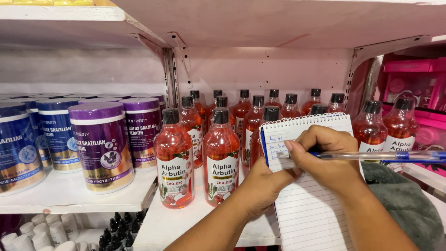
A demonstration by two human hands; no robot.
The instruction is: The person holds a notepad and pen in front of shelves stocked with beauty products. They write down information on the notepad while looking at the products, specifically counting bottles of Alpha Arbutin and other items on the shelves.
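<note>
My left hand (262, 186) holds a white spiral-bound lined notepad (316, 214) upright from its left edge, in front of a shop shelf. My right hand (325, 155) rests on the page and grips a clear blue pen (385, 156), its tip touching the top left lines, where a few blue handwritten lines show. Just behind and left of the notepad stand several red-orange bottles (221, 160) with black caps and white labels.
The white shelf (167, 223) carries the bottles in rows. Purple tubs (102, 144) and blue tubs (18, 144) stand on the left shelf. Small white and black bottles (116, 230) sit below. Pink packaged goods (418, 83) hang at right, a grey cloth (409, 204) under my right forearm.
</note>
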